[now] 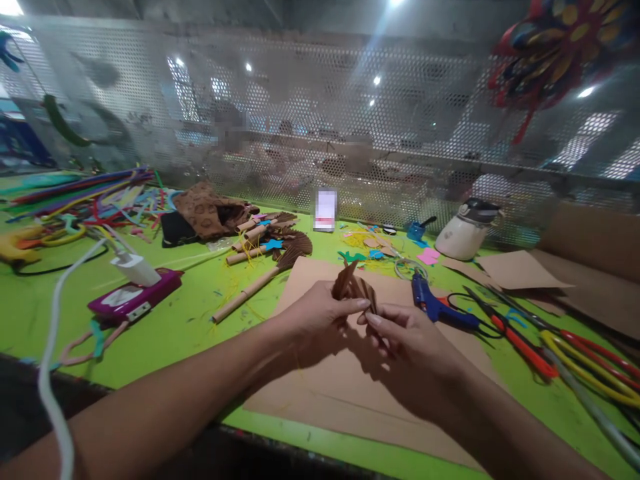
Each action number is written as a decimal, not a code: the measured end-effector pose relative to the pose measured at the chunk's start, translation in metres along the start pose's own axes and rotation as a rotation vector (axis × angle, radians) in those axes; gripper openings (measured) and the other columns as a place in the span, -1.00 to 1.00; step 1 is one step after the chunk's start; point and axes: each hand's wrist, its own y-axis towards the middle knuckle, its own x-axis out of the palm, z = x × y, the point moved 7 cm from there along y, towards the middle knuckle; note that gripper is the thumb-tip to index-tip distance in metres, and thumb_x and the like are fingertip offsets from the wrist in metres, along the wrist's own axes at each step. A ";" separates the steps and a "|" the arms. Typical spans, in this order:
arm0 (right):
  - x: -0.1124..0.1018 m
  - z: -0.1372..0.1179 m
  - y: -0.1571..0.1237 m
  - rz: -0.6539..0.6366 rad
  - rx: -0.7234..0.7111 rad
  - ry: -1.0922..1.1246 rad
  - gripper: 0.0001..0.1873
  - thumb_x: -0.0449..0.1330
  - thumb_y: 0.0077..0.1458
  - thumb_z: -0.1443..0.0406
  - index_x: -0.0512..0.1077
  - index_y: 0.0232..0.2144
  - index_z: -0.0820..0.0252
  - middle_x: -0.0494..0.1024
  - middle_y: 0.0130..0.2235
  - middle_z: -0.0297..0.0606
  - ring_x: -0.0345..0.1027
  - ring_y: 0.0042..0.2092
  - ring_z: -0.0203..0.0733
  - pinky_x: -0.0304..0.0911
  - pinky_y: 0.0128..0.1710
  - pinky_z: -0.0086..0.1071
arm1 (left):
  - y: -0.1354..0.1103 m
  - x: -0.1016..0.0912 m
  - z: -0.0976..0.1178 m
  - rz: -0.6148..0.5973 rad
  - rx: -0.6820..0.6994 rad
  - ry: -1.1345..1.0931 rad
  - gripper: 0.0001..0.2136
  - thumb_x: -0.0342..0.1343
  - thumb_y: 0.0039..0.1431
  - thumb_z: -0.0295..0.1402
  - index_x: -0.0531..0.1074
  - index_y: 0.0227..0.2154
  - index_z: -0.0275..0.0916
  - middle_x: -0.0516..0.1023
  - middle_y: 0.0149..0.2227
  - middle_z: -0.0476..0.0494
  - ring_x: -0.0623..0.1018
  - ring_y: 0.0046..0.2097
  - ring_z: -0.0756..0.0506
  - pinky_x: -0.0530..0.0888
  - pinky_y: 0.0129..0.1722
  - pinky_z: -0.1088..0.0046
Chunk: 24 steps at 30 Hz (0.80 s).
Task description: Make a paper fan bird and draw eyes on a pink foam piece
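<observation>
Both hands hold a piece of pleated brown paper [356, 285] above a sheet of brown cardboard [320, 393]. My left hand [325, 308] grips its left side, thumb pressed along the folds. My right hand [403, 327] pinches the lower right edge between thumb and fingers; part of the paper is hidden behind the fingers. To the left lie several rolled cardboard tubes [245, 293] with pleated brown paper fans [296, 248] at their ends. Just right of my right hand rests a blue glue gun [443, 310].
Scissors with red and yellow handles [590, 350] and a red-handled tool [530, 347] lie at right. A purple power strip [135, 300] with a white plug stands left, its cable crossing the front. At the back are a phone [325, 210], white jug [463, 230] and mesh panel [300, 87].
</observation>
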 end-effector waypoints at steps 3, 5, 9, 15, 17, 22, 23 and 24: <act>-0.006 -0.003 0.002 -0.032 -0.014 0.027 -0.73 0.29 0.03 0.14 0.50 -0.44 0.28 0.39 -0.57 -0.36 0.17 -0.58 -0.44 0.05 -0.59 -0.52 | 0.000 -0.006 0.007 0.041 0.068 0.022 -0.76 0.18 0.11 -0.25 0.37 -0.53 -0.29 0.35 -0.47 -0.01 0.31 -0.46 0.04 0.24 -0.49 0.52; -0.012 -0.005 0.004 -0.031 -0.022 0.043 -0.70 0.28 0.03 0.11 0.49 -0.46 0.28 0.44 -0.55 -0.32 0.20 -0.59 -0.43 0.08 -0.60 -0.52 | 0.000 -0.010 0.006 0.112 0.036 0.010 -0.79 0.21 0.08 -0.25 0.41 -0.50 -0.30 0.36 -0.48 -0.01 0.29 -0.48 0.04 0.24 -0.50 0.52; -0.023 -0.012 0.006 0.104 -0.051 -0.047 -0.66 0.34 -0.06 0.05 0.49 -0.45 0.24 0.49 -0.52 -0.28 0.30 -0.53 -0.35 0.17 -0.58 -0.49 | -0.001 -0.018 -0.001 0.228 -0.043 -0.016 -0.80 0.26 0.00 -0.27 0.43 -0.50 -0.31 0.34 -0.53 0.02 0.26 -0.52 0.05 0.22 -0.53 0.51; -0.024 -0.024 0.002 0.297 -0.261 -0.354 -0.69 0.38 -0.16 0.08 0.51 -0.46 0.18 0.46 -0.57 -0.31 0.30 -0.53 -0.29 0.21 -0.54 -0.40 | -0.002 -0.016 0.002 0.232 -0.024 0.004 -0.83 0.25 0.02 -0.31 0.44 -0.52 -0.30 0.36 -0.52 0.01 0.27 -0.52 0.05 0.22 -0.52 0.49; -0.023 -0.021 0.002 0.306 -0.287 -0.438 -0.75 0.34 -0.10 0.11 0.51 -0.45 0.17 0.47 -0.55 -0.30 0.29 -0.53 -0.27 0.22 -0.55 -0.38 | -0.003 -0.013 0.003 0.217 -0.013 -0.007 -0.84 0.25 0.02 -0.33 0.43 -0.53 -0.30 0.36 -0.53 0.01 0.27 -0.52 0.05 0.21 -0.53 0.50; -0.019 -0.012 0.000 0.295 -0.272 -0.495 -0.87 0.28 -0.02 0.25 0.50 -0.53 0.17 0.47 -0.55 -0.31 0.29 -0.53 -0.28 0.18 -0.55 -0.39 | -0.002 -0.013 -0.003 0.239 -0.044 -0.027 -0.80 0.21 0.07 -0.30 0.38 -0.54 -0.28 0.28 -0.62 0.06 0.23 -0.57 0.06 0.16 -0.54 0.50; -0.018 -0.009 0.000 0.279 -0.241 -0.440 -0.85 0.28 -0.01 0.26 0.48 -0.56 0.17 0.44 -0.59 -0.33 0.28 -0.55 -0.29 0.18 -0.55 -0.39 | -0.002 -0.014 -0.005 0.243 -0.051 -0.025 -0.78 0.20 0.09 -0.28 0.37 -0.55 -0.28 0.27 -0.63 0.06 0.23 -0.58 0.06 0.16 -0.54 0.49; -0.016 -0.004 0.000 0.256 -0.200 -0.353 -0.82 0.27 0.01 0.25 0.46 -0.57 0.17 0.41 -0.62 -0.36 0.26 -0.58 -0.31 0.18 -0.57 -0.39 | -0.002 -0.016 -0.007 0.253 -0.058 -0.022 -0.77 0.20 0.09 -0.27 0.35 -0.57 -0.27 0.26 -0.64 0.06 0.23 -0.58 0.06 0.16 -0.53 0.48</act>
